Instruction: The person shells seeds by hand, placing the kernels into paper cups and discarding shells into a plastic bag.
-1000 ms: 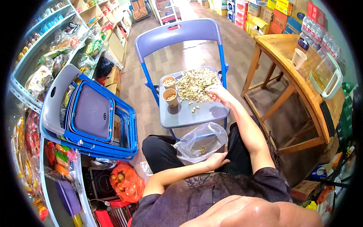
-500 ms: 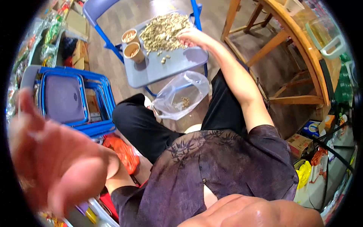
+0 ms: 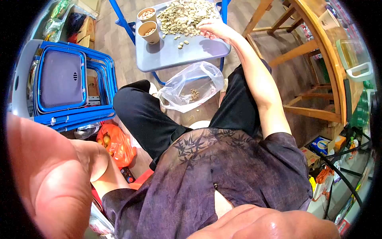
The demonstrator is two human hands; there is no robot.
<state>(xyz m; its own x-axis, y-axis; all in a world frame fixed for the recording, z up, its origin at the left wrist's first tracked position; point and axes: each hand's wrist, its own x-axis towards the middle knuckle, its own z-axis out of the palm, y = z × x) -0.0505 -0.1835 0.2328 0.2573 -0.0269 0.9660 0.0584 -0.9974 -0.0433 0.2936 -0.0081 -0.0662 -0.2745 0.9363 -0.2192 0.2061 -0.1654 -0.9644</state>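
Note:
My right hand (image 3: 216, 30) is at the right edge of a heap of peanuts in their shells (image 3: 185, 16) on a grey folding chair's seat (image 3: 171, 57). Its fingers are curled together; what they hold, if anything, is hidden. Left of the heap stand two paper cups, the near cup (image 3: 149, 36) and the far cup (image 3: 147, 18), both with pinkish kernels inside. A few loose peanuts (image 3: 181, 44) lie in front of the heap. Very close to the camera at the left is my left hand (image 3: 55, 179), palm showing, its fingers out of view.
A clear plastic bag (image 3: 191, 85) with a few brown bits in it lies open between my knees. Folded blue-framed chairs (image 3: 63, 79) stand at the left, above an orange bag (image 3: 117, 145). A wooden table (image 3: 326, 44) with a clear plastic container (image 3: 352, 59) is at the right.
The view has shifted, so the chair seat sits higher in the picture. My left hand has moved lower and its fingers have left view. My right hand stays by the heap.

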